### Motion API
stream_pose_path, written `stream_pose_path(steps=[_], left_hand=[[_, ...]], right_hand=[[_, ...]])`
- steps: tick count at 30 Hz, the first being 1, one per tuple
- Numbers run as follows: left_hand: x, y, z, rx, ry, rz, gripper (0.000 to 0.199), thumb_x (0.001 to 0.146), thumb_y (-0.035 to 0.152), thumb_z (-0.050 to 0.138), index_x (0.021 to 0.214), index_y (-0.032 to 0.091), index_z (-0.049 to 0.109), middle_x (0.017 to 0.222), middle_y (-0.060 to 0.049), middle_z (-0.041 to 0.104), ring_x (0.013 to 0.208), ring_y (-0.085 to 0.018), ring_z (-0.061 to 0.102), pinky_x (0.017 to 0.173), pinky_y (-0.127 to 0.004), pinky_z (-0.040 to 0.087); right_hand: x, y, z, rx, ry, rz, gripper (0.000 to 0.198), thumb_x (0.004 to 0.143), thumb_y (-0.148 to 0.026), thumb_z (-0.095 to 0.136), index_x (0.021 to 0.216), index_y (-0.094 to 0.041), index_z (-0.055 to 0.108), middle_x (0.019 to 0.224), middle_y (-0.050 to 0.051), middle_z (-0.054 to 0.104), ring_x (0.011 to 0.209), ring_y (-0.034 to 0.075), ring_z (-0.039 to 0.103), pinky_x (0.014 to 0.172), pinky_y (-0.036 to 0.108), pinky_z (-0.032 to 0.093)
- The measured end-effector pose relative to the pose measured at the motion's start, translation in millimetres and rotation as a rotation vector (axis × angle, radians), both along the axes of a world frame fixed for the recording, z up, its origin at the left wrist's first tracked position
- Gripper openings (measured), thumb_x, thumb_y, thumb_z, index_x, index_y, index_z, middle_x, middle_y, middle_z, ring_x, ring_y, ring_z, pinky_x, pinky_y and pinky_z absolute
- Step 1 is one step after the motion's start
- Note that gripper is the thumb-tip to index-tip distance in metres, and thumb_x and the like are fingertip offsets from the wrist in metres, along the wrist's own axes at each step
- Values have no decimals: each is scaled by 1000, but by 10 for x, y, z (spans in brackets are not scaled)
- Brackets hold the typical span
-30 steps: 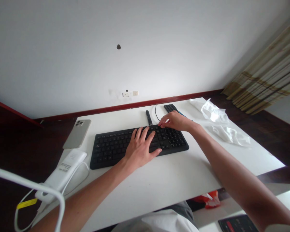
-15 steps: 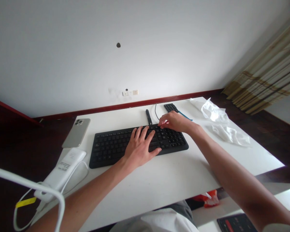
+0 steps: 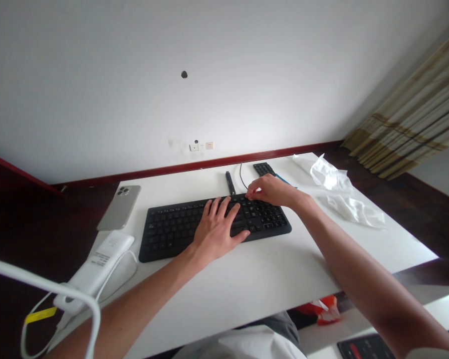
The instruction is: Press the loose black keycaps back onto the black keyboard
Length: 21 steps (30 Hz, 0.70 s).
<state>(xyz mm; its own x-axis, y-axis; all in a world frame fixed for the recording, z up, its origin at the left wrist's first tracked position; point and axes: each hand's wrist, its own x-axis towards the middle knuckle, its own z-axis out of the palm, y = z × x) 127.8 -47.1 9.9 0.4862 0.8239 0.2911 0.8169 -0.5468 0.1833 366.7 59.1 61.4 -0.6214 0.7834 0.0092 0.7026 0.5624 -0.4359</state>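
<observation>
A black keyboard [image 3: 170, 228] lies across the white desk, slightly angled. My left hand [image 3: 217, 227] rests flat over its middle keys, fingers spread and thumb out to the right. At the upper edge, just left of the number pad, my right hand [image 3: 266, 190] has thumb and fingertips pinched together; whatever they hold, if anything, is too small to make out. Behind the keyboard lie a black pen-shaped stick [image 3: 230, 183] and a thin dark cable [image 3: 241, 174]. A small black keypad-like piece [image 3: 263, 168] with a blue strip [image 3: 283, 179] sits beyond my right hand.
To the left are a grey phone [image 3: 120, 207] and a white power bank [image 3: 97, 269] with a white cable [image 3: 97, 319]. Crumpled clear plastic wrappers [image 3: 355, 210] lie at the right. The white desk [image 3: 224, 284] faces a wall with sockets [image 3: 202, 146].
Both hands stay in nearly the same place on the keyboard. The view has shifted very slightly.
</observation>
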Motion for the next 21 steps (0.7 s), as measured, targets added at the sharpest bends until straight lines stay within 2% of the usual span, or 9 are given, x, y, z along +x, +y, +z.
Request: stream_pose_path(steps=[5, 12, 18, 21], left_hand=[[1, 0, -7, 12, -7, 0, 69, 94, 65, 56, 149, 22, 53, 157, -13, 48, 144, -38, 40, 122, -60, 30], [2, -4, -20, 11, -11, 5, 69, 94, 66, 55, 148, 23, 53, 157, -12, 48, 145, -38, 39, 123, -60, 29], [-4, -8, -15, 11, -17, 6, 69, 94, 66, 55, 147, 22, 54, 156, -13, 48, 145, -38, 40, 122, -59, 29], [-10, -10, -29, 20, -25, 5, 70, 94, 67, 54, 148, 22, 53, 157, -13, 48, 144, -38, 40, 122, -60, 30]], right_hand=[[37, 5, 34, 0, -6, -4, 14, 87, -22, 69, 91, -28, 81, 86, -2, 80, 80, 19, 72, 77, 29, 51], [89, 55, 40, -22, 62, -68, 16, 90, -32, 66, 94, -25, 80, 90, 1, 80, 87, 20, 73, 81, 29, 53], [60, 157, -77, -145, -22, -126, 32, 91, -52, 65, 105, -28, 81, 102, 3, 79, 92, 22, 71, 82, 30, 51], [62, 190, -106, -212, -83, -140, 37, 90, -59, 64, 105, -30, 82, 97, 1, 79, 88, 21, 70, 78, 30, 50]])
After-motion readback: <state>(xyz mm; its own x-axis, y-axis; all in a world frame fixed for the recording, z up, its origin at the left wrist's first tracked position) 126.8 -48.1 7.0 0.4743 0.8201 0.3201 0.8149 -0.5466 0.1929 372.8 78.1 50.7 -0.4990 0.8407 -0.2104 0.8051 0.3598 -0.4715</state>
